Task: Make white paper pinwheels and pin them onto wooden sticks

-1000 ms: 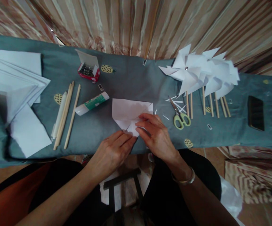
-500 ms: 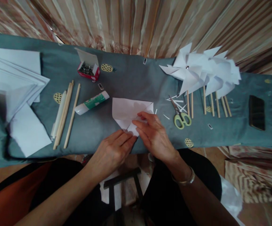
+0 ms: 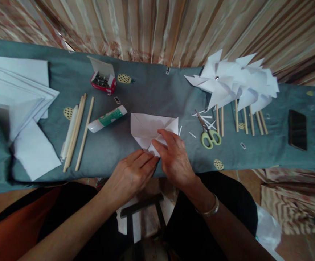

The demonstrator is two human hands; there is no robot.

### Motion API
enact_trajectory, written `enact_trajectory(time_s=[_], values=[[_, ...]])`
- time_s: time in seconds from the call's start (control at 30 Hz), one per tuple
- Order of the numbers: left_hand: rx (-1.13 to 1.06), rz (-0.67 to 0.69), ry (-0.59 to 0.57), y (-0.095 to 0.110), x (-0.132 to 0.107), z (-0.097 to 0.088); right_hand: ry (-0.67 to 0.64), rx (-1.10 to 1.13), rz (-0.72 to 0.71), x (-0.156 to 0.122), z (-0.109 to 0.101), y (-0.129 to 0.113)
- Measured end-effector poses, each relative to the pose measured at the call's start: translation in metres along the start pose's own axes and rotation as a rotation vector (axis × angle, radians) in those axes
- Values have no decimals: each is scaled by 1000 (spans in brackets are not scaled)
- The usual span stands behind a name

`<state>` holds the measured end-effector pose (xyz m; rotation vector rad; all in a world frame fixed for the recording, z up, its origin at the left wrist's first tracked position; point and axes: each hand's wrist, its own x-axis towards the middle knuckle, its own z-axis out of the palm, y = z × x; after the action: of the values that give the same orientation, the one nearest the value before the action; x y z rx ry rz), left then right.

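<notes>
A white sheet of paper [image 3: 152, 125], folded in from its near edge, lies on the cloth in front of me. At its near corner the fingers of my left hand [image 3: 135, 168] are closed on the paper. My right hand [image 3: 175, 157] rests over the right part of the sheet, with thumb and forefinger stretched apart on the fold. What lies under its palm is hidden. Right of the paper are scissors [image 3: 210, 137] with green handles, among thin paper strips [image 3: 208, 117]. A green and white glue tube [image 3: 107, 119] lies to the left.
Wooden sticks [image 3: 76, 134] lie at left beside stacked white paper [image 3: 32, 148]. A red box [image 3: 103, 85] of small metal pins stands open behind the glue. Several white paper pinwheels [image 3: 228, 81] on sticks lie at back right, near a dark phone [image 3: 297, 129].
My right hand has shifted slightly left and turned more upright, its forefinger and thumb sliding over the fold. My left hand stays at the near corner.
</notes>
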<state>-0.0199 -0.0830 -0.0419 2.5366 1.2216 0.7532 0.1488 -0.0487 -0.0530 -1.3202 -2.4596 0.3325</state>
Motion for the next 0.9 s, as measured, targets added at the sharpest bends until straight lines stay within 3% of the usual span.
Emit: enact_trajectory(time_s=[0.17, 0.33, 0.5, 0.63, 0.9], values=[[32, 0, 17, 1, 1, 1, 19, -9, -2, 0, 2, 1], [71, 5, 9, -2, -4, 5, 59, 171, -13, 5, -16, 6], [50, 8, 9, -3, -4, 2, 145, 172, 95, 17, -28, 26], [53, 24, 0, -5, -3, -5, 87, 117, 115, 28, -28, 44], [81, -38, -24, -31, -11, -20, 92, 225, 204, 21, -36, 47]])
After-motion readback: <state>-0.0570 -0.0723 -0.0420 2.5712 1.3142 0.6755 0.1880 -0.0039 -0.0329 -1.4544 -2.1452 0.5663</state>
